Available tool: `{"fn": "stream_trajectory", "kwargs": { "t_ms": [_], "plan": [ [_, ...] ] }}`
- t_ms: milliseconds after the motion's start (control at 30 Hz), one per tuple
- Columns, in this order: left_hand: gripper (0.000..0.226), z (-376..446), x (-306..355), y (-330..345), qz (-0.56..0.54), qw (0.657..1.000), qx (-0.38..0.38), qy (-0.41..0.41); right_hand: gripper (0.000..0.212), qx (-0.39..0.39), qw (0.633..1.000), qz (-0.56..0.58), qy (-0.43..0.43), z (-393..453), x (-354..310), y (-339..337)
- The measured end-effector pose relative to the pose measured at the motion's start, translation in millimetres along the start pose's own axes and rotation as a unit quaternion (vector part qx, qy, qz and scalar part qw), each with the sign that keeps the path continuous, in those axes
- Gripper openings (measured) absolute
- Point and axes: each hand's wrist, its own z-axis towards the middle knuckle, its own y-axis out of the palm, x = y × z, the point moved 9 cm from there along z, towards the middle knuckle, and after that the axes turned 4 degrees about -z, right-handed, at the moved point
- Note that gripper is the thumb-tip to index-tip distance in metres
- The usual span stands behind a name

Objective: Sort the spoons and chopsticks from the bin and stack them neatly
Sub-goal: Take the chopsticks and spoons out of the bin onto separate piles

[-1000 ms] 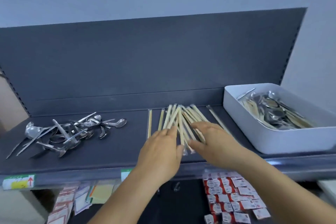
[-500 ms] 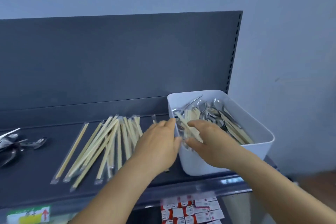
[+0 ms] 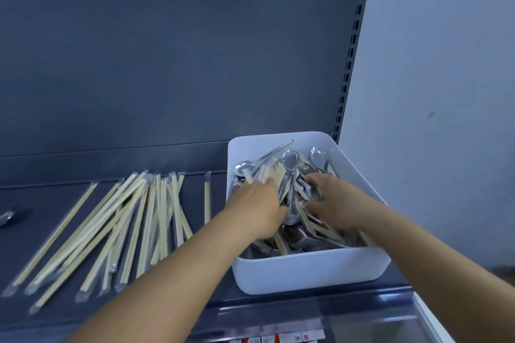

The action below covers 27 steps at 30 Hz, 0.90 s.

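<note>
1. Head view, progress: a loose spread of pale wooden chopsticks in clear wrappers (image 3: 122, 228) lies on the dark grey metal shelf (image 3: 195, 312) at lower left of the frame, fanned and crossing, not squared up.
2. At the far left edge, part of a shiny metal spoon (image 3: 6, 217) shows on the shelf; any pile beyond it is out of frame.
3. The white rectangular plastic bin (image 3: 309, 273), right of centre, holds a mixed heap of steel spoons and wrapped chopsticks (image 3: 292, 172). Judgement: sorting is partly done, with much left and neat stacking not yet done.
4. Left hand (image 3: 256, 206): inside the bin, palm down, fingers buried among the chopsticks; whether it grips any cannot be told.
5. Right hand (image 3: 334, 203): inside the bin, fingers curled over the cutlery; what, if anything, it holds cannot be told.
</note>
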Motion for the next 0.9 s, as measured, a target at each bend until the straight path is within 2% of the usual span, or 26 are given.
{"fn": "stream_trajectory", "kwargs": {
  "t_ms": [367, 433, 500, 600, 633, 700, 900],
  "plan": [
    [0.071, 53.1, 30.6, 18.4, 0.029, 0.997, -0.04, 0.059, 0.059, -0.042, 0.997, -0.049, 0.042, 42.0, 22.1, 4.5],
    [0.061, 60.8, 27.7, 17.8, 0.023, 0.998, -0.032, 0.049, 0.058, -0.028, 0.997, -0.056, 0.053, 46.7, 25.8, 5.0],
    [0.036, 65.7, 21.3, 16.7, 0.021, 0.999, -0.016, 0.034, 0.055, -0.007, 0.995, -0.065, 0.07, 49.2, 30.4, 2.7],
    [0.007, 64.5, 12.6, 15.6, 0.018, 1.0, -0.008, 0.016, 0.039, -0.007, 0.994, -0.083, 0.076, 51.0, 34.0, 4.2],
    [0.003, 63.2, 10.7, 14.1, 0.014, 1.0, -0.005, 0.009, 0.034, -0.008, 0.993, -0.089, 0.079, 51.3, 35.1, 5.0],
    [0.015, 61.9, 7.9, 12.6, 0.011, 1.0, -0.002, -0.002, 0.027, -0.006, 0.99, -0.105, 0.09, 52.2, 38.2, 5.4],
    [0.015, 62.6, 2.3, 3.1, 0.002, 0.999, 0.031, -0.021, 0.023, 0.014, 0.985, -0.114, 0.129, 51.2, 46.2, -2.1]
  ]
}}
